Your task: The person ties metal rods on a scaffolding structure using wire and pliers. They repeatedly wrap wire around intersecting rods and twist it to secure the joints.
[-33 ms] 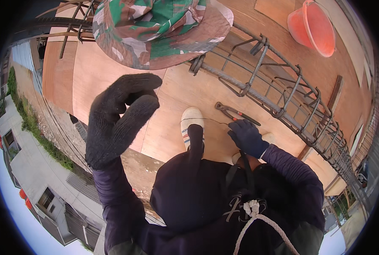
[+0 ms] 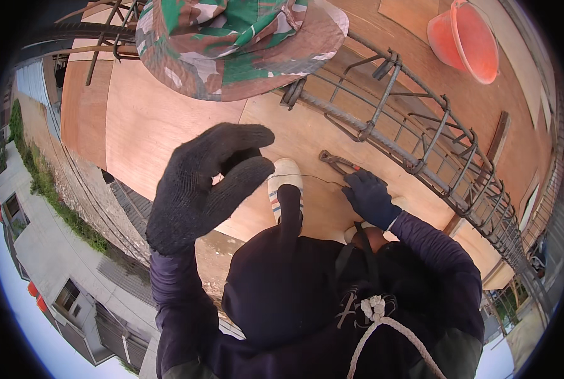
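Plywood decking point(image 2: 168, 120) spreads beneath the rebar cage point(image 2: 431, 134). On the cage's near side, pincers point(image 2: 331, 158) lie partly behind the right hand point(image 2: 370, 199), grip unclear; thin wire point(image 2: 320, 180) runs toward the left hand point(image 2: 209, 183), fingertips narrowly parted. Careless pulling could snag it on the cage.

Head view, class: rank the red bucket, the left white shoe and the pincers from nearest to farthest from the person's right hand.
From the right hand:
1. Pincers: up and left, partly hidden by it.
2. Left white shoe: farther to its left.
3. Red bucket: at the picture's upper right.
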The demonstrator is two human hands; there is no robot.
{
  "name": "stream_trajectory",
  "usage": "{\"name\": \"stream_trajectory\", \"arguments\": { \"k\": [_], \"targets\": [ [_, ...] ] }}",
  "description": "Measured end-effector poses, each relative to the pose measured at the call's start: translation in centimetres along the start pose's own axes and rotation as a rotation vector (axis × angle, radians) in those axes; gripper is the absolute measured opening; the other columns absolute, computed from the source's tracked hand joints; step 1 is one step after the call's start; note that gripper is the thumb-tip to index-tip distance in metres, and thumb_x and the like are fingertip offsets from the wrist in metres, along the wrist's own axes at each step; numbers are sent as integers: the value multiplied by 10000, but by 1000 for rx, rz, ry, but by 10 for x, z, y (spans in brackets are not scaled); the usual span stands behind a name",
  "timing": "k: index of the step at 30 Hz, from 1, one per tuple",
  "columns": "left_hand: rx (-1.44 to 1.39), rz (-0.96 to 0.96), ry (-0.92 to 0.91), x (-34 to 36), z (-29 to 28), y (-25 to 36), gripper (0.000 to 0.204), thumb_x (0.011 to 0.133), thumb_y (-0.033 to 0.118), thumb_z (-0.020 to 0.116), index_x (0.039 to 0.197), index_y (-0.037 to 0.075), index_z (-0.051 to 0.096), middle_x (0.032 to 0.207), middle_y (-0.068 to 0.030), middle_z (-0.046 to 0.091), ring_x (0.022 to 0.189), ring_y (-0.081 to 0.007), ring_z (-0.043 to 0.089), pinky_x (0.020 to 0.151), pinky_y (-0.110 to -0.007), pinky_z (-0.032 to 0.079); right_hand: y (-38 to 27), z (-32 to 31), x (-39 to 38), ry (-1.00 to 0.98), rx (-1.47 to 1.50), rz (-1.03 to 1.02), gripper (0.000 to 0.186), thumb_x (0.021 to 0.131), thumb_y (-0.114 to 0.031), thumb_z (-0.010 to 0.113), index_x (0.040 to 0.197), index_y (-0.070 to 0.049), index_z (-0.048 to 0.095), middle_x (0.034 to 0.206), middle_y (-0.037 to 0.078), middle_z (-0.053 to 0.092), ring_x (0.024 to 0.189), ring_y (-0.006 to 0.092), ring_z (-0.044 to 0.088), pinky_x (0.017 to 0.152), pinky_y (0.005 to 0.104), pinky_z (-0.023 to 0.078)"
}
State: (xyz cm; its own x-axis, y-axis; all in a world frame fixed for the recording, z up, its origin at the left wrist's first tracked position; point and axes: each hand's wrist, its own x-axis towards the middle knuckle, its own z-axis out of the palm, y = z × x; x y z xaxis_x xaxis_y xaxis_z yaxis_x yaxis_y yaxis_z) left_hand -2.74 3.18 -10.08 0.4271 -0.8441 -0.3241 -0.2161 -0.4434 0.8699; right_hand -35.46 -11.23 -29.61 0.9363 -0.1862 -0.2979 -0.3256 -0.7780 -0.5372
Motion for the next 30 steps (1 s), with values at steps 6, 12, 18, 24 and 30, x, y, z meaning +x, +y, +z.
{"name": "stream_trajectory", "arguments": {
  "k": [6,12,18,24,30],
  "targets": [
    [394,697,-248,24,104,18,332,959,299,699,1196,67,690,932,-94,683,785,-288,712,747,-436,573,35,26,37,-2,-209,57,528,854,-317,783,1282,-99,566,1108,82,613,1004,279,626,870,436,515],
    [589,573,-283,-8,104,64,305,948,338,704,1140,101,700,891,-93,670,791,-294,715,716,-450,570,37,30,58,-87,-349,-28,512,814,-327,787,1220,-102,571,1020,99,602,913,271,642,765,439,534],
    [604,104,-121,-40,64,10,283,937,377,709,1084,136,711,851,-92,657,796,-300,718,685,-463,567,44,40,70,95,-252,-119,380,801,-240,722,1120,-80,593,904,116,600,804,289,658,630,432,559],
    [-36,-336,371,9,40,-208,400,989,382,636,1155,26,710,933,-152,733,878,-277,718,785,-386,564,34,36,95,-6,-240,-86,475,832,-272,728,1213,-43,562,1008,154,603,911,340,671,661,457,578],
    [-979,-308,660,124,50,-276,355,1001,279,647,1132,-49,685,915,-96,689,855,-194,680,756,-331,570,4,2,108,-48,-159,-121,404,934,-217,693,1261,-11,576,1083,221,627,1001,417,653,797,492,555]
  ]
}}
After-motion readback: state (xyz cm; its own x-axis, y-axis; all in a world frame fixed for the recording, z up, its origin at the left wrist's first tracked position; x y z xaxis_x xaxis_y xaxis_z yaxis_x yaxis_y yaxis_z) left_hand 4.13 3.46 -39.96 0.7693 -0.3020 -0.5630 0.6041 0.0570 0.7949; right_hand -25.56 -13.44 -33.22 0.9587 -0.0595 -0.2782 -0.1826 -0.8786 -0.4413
